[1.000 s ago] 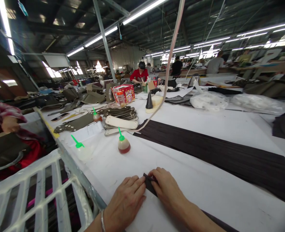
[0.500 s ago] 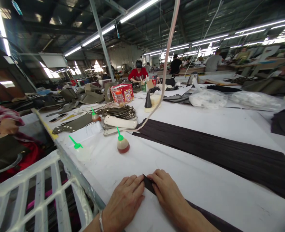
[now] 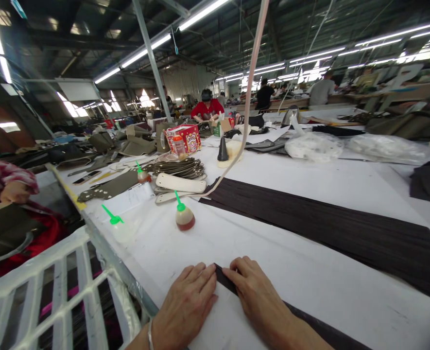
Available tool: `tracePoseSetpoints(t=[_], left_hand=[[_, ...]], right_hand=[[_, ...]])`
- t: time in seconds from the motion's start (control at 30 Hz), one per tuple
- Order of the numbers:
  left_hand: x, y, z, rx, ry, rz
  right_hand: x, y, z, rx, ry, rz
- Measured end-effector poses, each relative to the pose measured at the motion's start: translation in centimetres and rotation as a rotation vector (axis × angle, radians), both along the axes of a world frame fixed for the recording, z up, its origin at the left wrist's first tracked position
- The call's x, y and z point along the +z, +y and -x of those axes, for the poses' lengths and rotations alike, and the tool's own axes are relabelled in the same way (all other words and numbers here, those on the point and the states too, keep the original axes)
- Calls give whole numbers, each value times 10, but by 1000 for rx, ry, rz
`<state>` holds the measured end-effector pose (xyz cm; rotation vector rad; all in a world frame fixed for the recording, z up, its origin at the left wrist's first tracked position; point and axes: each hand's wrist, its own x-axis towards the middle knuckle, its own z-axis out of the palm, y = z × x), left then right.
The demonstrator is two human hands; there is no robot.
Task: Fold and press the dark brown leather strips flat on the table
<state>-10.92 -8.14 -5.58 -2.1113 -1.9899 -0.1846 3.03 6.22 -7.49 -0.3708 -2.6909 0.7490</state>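
Observation:
A narrow dark strip (image 3: 225, 280) lies on the white table (image 3: 295, 272) close to its near edge and runs off to the lower right. My left hand (image 3: 187, 304) rests flat beside the strip's end, fingers together, fingertips touching it. My right hand (image 3: 258, 296) presses down on the strip just right of that end, fingers extended. Neither hand lifts the strip off the table.
A wide row of dark strips (image 3: 327, 226) crosses the table beyond my hands. Two green-capped glue bottles (image 3: 184, 216) (image 3: 122, 228) stand ahead left, near cream handle pieces (image 3: 180, 183). A cord (image 3: 249, 92) hangs from above. A white rail (image 3: 54, 296) borders the left. Other people work nearby.
My hands have shifted slightly along the strip's end, with fingers flattening over it. The view has tilted up a little.

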Motion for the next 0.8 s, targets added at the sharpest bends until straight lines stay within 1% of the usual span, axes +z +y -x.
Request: tracePoseSetpoints(t=[0.13,0.27,0.5,0.8], left_hand=[[-2,0,0,12,-5,-20],[-4,-1,0,22,-10,5],[-2,-1,1,18,-2,36],[1,-3,0,49,-45,48]], right_hand=[[2,-1,-3,18,-27,-82],[4,0,-5,60,-56,-168],[8,1,-2,60,-91,-235],[20,-1,1,73,-171,-295]])
